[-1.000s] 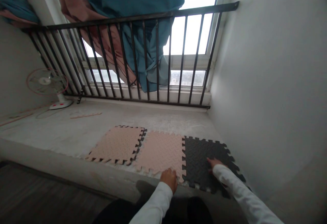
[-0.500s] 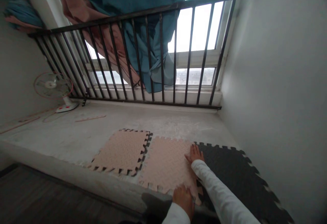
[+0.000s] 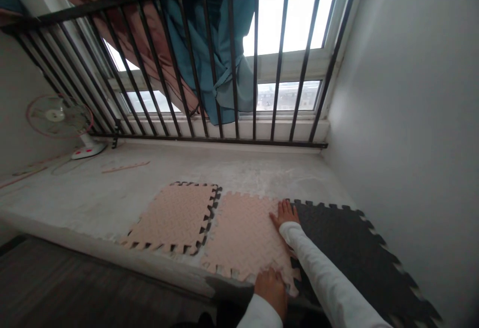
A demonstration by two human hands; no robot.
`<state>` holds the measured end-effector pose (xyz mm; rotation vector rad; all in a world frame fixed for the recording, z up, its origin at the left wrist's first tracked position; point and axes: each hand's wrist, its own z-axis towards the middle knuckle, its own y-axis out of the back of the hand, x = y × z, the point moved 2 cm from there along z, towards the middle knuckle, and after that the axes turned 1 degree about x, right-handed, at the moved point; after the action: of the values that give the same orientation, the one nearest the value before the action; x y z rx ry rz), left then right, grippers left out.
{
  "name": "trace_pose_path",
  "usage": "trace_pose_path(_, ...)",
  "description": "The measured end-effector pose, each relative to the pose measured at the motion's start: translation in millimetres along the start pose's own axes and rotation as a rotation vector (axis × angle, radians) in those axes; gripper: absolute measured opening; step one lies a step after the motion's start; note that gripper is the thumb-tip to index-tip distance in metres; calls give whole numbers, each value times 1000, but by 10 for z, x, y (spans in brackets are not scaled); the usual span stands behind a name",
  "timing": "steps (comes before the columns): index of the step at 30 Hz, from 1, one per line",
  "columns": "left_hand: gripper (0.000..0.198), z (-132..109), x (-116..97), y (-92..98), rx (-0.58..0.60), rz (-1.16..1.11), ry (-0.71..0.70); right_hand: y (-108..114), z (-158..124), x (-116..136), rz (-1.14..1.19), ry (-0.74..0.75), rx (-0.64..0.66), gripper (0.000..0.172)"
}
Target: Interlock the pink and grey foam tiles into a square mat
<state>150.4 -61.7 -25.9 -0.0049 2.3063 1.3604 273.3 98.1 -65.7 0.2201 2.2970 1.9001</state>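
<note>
Three foam puzzle mats lie in a row on a raised concrete ledge. The left pink mat rests on a black one. The middle pink mat joins a black mat on the right. My right hand lies flat, fingers spread, on the far end of the seam between the middle pink mat and the black mat. My left hand presses with curled fingers on the near corner of the middle pink mat at the same seam.
A black metal railing runs along the window behind the ledge, with teal and pink curtains hanging through it. A small pink fan stands at the far left. A white wall closes the right side. Dark floor lies below the ledge.
My right hand moved from the middle of the black mat to the far end of the seam. The camera came closer and tilted down; my left hand stayed on the near corner.
</note>
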Motion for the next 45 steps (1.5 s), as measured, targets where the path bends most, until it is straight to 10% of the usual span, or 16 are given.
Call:
trace_pose_path(21,47,-51,100,152,-68,202,-86,-154,-1181,-38,15,115,22,58)
trace_pose_path(30,39,-154,1268,991,-394,68,481,-215,-1533,-84,-58,146,10,57)
trace_pose_path(34,32,-301,1713,1086,-457,50,657,-257,-1523,-101,-48,136,39,59)
trace_pose_path(45,30,-166,1766,977,-463,75,669,-251,-1513,-96,-21,139,35,61)
